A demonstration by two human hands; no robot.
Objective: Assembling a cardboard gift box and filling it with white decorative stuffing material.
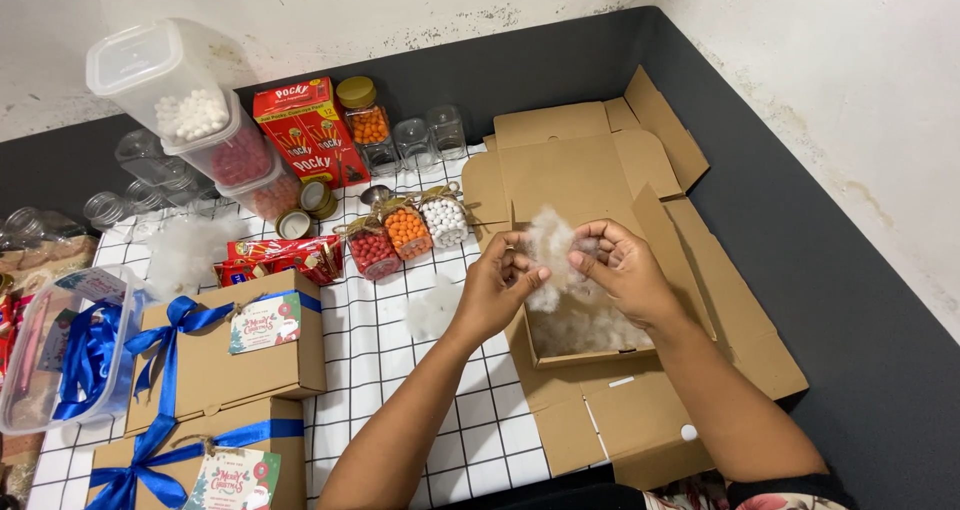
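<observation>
Above the open cardboard box (590,185), a tuft of white stuffing (549,242) is pinched from both sides: left hand (497,288) at 8 o'clock, right hand (622,268) at 4 o'clock, fingers of each closed on the fibre. More stuffing (590,328) lies inside the box, whose flaps spread toward the dark table edge at 3 o'clock. At 9 o'clock, three small bead-filled jars (407,232) stand close to the box's left wall. Further left, a ribboned gift box (232,345) sits on the checked cloth (470,420), with bare cloth between.

Scuffed white wall (820,60), dark floor (850,300)
</observation>
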